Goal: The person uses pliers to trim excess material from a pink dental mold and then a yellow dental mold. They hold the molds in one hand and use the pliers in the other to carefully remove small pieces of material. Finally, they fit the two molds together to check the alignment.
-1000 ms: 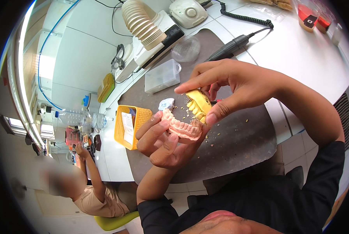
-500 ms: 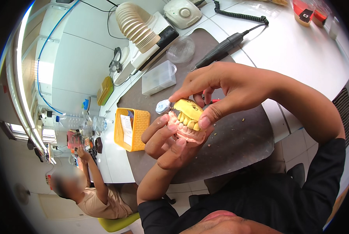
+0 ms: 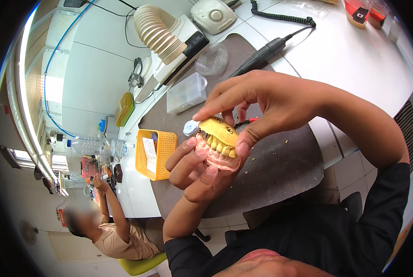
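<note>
Between my hands are two dental casts with their teeth facing. My right hand (image 3: 262,101) pinches the yellow upper cast (image 3: 219,131) from above, thumb at its right end and index finger at its left end. Dark handwriting marks its top. Below it, my left hand (image 3: 198,177) holds the pink lower cast (image 3: 222,162), fingertips along its near and left sides. The two rows of teeth meet or nearly meet along the side I see. The far side of both casts is hidden. Just left of them lies a small pale-blue round piece (image 3: 191,127).
A brown mat (image 3: 280,171) with crumbs covers the bench. Beyond the hands lie a clear plastic box (image 3: 186,94), a round clear lid (image 3: 211,59) and a black handpiece (image 3: 262,56). A yellow basket (image 3: 168,154) stands left, near a ribbed hose (image 3: 158,32). Another person (image 3: 123,240) sits far left.
Both hands have shifted slightly left with the casts. The yellow cast has tilted a little and sits closer over the pink teeth. The grips look the same.
</note>
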